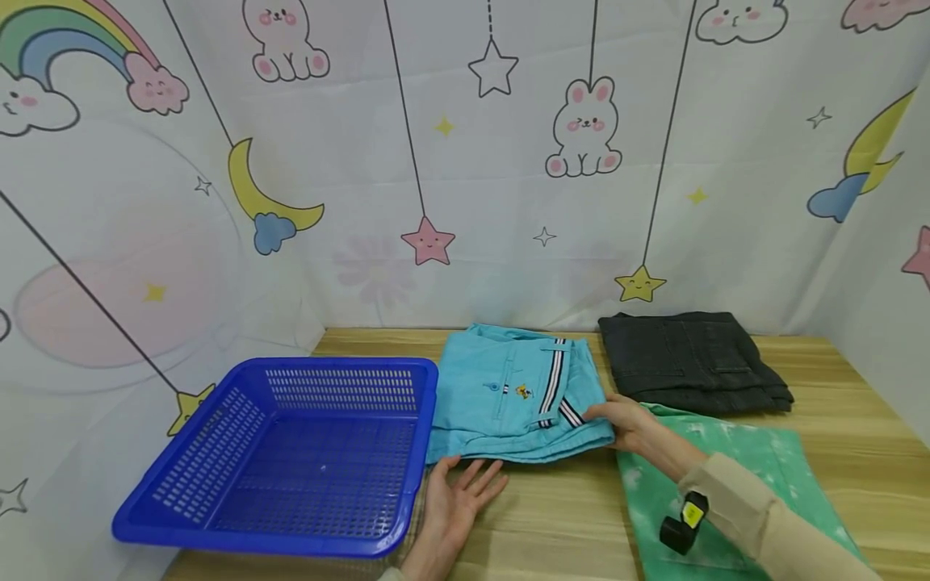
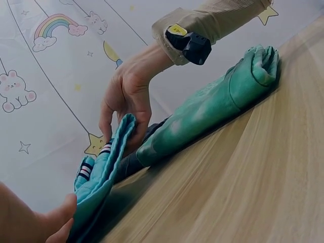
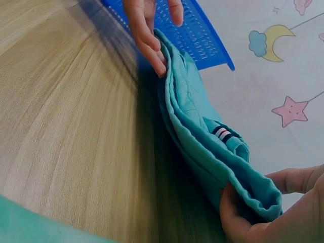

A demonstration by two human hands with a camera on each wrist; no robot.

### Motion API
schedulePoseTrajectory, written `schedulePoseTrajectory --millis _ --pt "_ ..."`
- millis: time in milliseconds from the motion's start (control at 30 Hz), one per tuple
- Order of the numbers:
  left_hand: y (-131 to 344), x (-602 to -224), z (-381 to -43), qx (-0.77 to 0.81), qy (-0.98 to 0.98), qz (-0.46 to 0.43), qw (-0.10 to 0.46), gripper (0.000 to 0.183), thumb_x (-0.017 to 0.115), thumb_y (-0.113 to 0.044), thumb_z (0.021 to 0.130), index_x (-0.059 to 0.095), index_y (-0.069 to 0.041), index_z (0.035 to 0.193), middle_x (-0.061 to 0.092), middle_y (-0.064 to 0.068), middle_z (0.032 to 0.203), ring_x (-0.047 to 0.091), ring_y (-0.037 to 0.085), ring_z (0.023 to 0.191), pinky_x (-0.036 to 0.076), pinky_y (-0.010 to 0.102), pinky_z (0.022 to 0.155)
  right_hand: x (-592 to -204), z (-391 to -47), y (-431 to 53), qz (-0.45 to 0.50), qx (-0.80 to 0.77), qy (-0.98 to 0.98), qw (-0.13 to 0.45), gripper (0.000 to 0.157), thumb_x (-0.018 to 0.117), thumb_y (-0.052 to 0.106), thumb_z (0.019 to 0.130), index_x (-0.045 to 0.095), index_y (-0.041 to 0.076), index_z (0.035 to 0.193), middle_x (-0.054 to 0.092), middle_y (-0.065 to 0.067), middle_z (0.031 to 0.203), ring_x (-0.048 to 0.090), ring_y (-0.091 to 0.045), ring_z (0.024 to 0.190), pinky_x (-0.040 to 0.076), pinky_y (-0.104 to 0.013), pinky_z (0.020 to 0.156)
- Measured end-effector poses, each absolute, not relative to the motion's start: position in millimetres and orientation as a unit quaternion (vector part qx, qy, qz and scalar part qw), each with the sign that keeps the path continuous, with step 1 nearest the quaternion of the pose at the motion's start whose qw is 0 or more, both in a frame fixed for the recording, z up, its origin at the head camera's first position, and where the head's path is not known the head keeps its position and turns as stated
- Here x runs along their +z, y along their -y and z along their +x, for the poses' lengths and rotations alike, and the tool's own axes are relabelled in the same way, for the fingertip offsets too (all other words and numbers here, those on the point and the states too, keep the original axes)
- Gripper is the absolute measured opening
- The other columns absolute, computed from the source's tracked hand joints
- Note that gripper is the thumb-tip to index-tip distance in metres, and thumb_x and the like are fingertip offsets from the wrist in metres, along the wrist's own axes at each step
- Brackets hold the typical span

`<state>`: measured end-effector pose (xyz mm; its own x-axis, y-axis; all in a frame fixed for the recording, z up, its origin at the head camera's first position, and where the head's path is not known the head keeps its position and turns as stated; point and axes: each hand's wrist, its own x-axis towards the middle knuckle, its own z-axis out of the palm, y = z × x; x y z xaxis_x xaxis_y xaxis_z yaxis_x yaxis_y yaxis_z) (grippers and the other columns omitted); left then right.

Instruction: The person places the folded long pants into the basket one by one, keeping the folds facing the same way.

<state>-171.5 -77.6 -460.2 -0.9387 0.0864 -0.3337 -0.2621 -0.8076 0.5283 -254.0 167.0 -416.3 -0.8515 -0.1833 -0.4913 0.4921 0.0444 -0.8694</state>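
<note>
Folded light-blue pants (image 1: pixel 472 395) with striped trim and a buttoned pocket lie right of the blue plastic basket (image 1: pixel 429 452). My right hand (image 1: pixel 632 424) pinches their right front corner, thumb on top and fingers underneath. In the right wrist view that corner of the layered pants (image 3: pixel 202 147) is lifted off the table. My left hand (image 1: pixel 459 500) is palm up at their front left edge, fingers extended. Its fingertips meet the edge of the cloth, and part of the thumb side is near the basket.
Folded black pants (image 1: pixel 676 355) lie at the back right. A folded green tie-dye garment (image 1: pixel 726 452) lies under my right forearm. The wooden table (image 1: pixel 552 516) backs onto a printed white curtain (image 1: pixel 494 177). Only the mesh bottom shows inside the basket.
</note>
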Motion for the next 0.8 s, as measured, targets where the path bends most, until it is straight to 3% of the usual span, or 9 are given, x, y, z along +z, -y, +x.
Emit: schedulePoseTrajectory --millis 267,367,500,600,700,800 --pt "78 -459 -170 0.945 -0.278 -0.136 0.107 0.063 0.026 -0.02 0.092 -0.017 -0.011 0.137 -0.012 0.033 0.143 0.012 0.05 0.13 0.028 0.059 0.099 -412 -250 -179 0.099 -0.677 -0.686 0.245 0.079 0.047 0.0 0.084 -0.008 -0.003 0.141 0.011 -0.032 0.142 0.024 -0.044 0.127 0.035 -0.047 0.098" --pt "78 -459 -170 0.947 -0.273 -0.146 0.089 0.063 0.028 -0.019 0.09 -0.017 -0.014 0.135 -0.02 0.029 0.142 0.004 0.051 0.131 0.028 0.06 0.099 -410 -248 -184 0.097 -0.679 -0.686 0.241 0.08 0.047 0.001 0.084 -0.01 -0.003 0.14 0.008 -0.032 0.142 0.023 -0.043 0.128 0.034 -0.048 0.099" --pt "80 -460 -168 0.957 -0.245 -0.145 0.055 0.056 0.029 -0.018 0.09 -0.007 -0.011 0.131 -0.018 0.026 0.144 -0.005 0.046 0.133 0.029 0.057 0.1 -406 -246 -193 0.098 -0.665 -0.701 0.239 0.084 0.047 0.004 0.085 -0.017 0.0 0.139 0.002 -0.033 0.143 0.018 -0.045 0.13 0.027 -0.051 0.104" --pt "81 -460 -165 0.962 -0.226 -0.145 0.046 0.044 0.028 -0.018 0.091 0.007 -0.008 0.128 -0.004 0.03 0.144 -0.002 0.044 0.134 0.031 0.056 0.1 -403 -244 -200 0.091 -0.645 -0.719 0.244 0.085 0.048 0.007 0.085 -0.017 -0.002 0.139 0.004 -0.034 0.142 0.021 -0.046 0.128 0.03 -0.051 0.102" --pt "81 -462 -164 0.96 -0.225 -0.156 0.051 0.032 0.029 -0.019 0.091 0.018 -0.008 0.119 0.011 0.031 0.139 0.007 0.046 0.133 0.034 0.056 0.097 -401 -245 -209 0.071 -0.63 -0.731 0.254 0.083 0.049 0.009 0.084 -0.012 -0.005 0.139 0.01 -0.034 0.141 0.031 -0.043 0.123 0.037 -0.048 0.096" --pt "82 -463 -162 0.955 -0.238 -0.165 0.064 0.024 0.03 -0.02 0.091 0.022 -0.011 0.112 0.021 0.027 0.13 0.016 0.048 0.13 0.037 0.057 0.094 -402 -246 -216 0.055 -0.621 -0.738 0.259 0.08 0.051 0.009 0.084 -0.004 -0.006 0.14 0.02 -0.033 0.138 0.049 -0.032 0.107 0.043 -0.041 0.089"
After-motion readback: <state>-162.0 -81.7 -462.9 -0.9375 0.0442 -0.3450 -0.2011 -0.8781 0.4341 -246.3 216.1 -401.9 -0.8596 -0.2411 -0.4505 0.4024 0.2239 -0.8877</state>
